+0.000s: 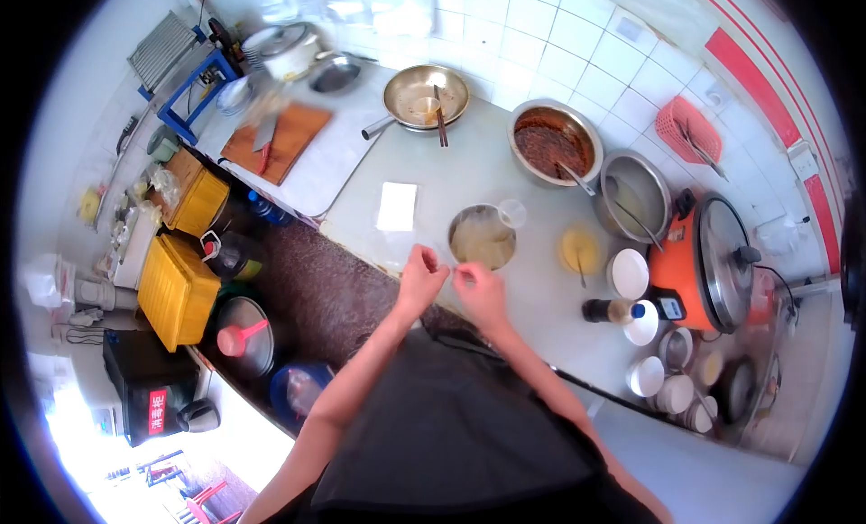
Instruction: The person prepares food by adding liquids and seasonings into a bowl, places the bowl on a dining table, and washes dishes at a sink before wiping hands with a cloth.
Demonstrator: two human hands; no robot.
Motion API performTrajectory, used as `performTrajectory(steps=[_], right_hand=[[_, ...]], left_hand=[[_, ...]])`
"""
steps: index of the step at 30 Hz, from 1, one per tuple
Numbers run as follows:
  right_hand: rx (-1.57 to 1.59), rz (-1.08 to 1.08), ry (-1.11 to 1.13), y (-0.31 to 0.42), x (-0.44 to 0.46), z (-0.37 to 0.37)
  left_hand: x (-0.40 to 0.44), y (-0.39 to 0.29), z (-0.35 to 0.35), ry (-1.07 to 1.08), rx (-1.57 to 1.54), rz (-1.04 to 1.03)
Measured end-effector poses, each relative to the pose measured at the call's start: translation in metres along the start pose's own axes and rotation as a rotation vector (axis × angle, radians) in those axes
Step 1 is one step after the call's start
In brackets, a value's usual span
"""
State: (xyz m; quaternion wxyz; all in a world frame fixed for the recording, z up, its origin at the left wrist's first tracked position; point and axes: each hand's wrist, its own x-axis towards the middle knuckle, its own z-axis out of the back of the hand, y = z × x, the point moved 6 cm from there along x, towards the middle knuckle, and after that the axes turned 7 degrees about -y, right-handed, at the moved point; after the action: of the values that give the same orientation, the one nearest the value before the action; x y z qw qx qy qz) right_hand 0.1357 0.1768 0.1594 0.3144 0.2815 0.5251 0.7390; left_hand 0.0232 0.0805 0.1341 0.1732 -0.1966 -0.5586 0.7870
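My left hand (422,279) is held over the front edge of the counter, its fingers closed in a pinch. Close beside it, my right hand (481,291) is pinched too, with the fingertips of both hands nearly meeting. Whatever is between the fingers, if anything, is too small to make out. Just beyond my right hand stands a round metal bowl (478,235) with something pale in it. A small clear round dish (513,214) overlaps its far rim. Left of the bowl lies a white rectangular sheet or pad (397,206) on the counter.
At the back are a frying pan (406,87) with chopsticks and a pot of red sauce (552,136). An orange cooker (683,262), a bottle (606,311) and several white bowls (646,376) stand right. A cutting board (298,132) with a knife lies left; yellow crates (176,289) are below.
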Motion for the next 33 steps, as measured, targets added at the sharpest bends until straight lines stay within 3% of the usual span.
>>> performTrajectory(steps=[1, 4, 6, 8, 11, 13, 15, 17, 19, 20, 24, 26, 28, 32, 33], right_hand=[[-0.222, 0.283, -0.048, 0.019, -0.006, -0.001], [-0.270, 0.443, -0.118, 0.029, -0.009, -0.002], [-0.301, 0.476, -0.106, 0.027, -0.007, -0.001], [-0.332, 0.506, -0.092, 0.024, -0.008, 0.000], [-0.295, 0.563, -0.062, 0.032, -0.009, 0.000], [-0.269, 0.664, -0.099, 0.047, -0.011, 0.000], [-0.277, 0.654, -0.045, 0.044, -0.011, -0.005], [-0.286, 0.647, 0.005, 0.039, -0.012, -0.009], [-0.224, 0.450, -0.009, 0.028, -0.009, -0.006], [-0.225, 0.449, -0.008, 0.027, -0.009, -0.006], [-0.213, 0.398, 0.020, 0.027, -0.008, -0.008], [-0.179, 0.344, 0.017, 0.021, -0.005, -0.010], [-0.071, 0.253, 0.020, 0.017, 0.002, -0.014], [-0.106, 0.270, 0.103, 0.031, 0.006, -0.025], [-0.030, 0.140, 0.205, 0.029, 0.007, -0.028]], left_hand=[[0.001, -0.005, 0.001, -0.036, 0.039, -0.019], [0.008, 0.000, -0.001, -0.030, 0.044, -0.024], [0.009, 0.004, 0.000, 0.010, 0.012, -0.008], [0.005, -0.007, 0.003, 0.036, 0.002, -0.163], [0.006, -0.004, 0.016, -0.080, 0.110, -0.127], [0.006, -0.001, 0.014, -0.050, 0.076, -0.067], [0.004, 0.002, 0.014, -0.015, 0.044, -0.005], [0.003, -0.008, 0.024, -0.125, 0.251, -0.161], [0.003, -0.013, 0.029, -0.146, 0.225, -0.135], [0.003, -0.013, 0.032, -0.167, 0.199, -0.108], [0.003, -0.010, 0.027, -0.062, 0.193, -0.149], [0.001, -0.022, 0.045, -0.249, 0.190, -0.125], [-0.002, -0.025, 0.039, -0.216, 0.169, -0.150], [-0.008, -0.035, 0.029, -0.168, 0.122, -0.166], [-0.005, -0.035, 0.031, -0.167, 0.122, -0.170]])
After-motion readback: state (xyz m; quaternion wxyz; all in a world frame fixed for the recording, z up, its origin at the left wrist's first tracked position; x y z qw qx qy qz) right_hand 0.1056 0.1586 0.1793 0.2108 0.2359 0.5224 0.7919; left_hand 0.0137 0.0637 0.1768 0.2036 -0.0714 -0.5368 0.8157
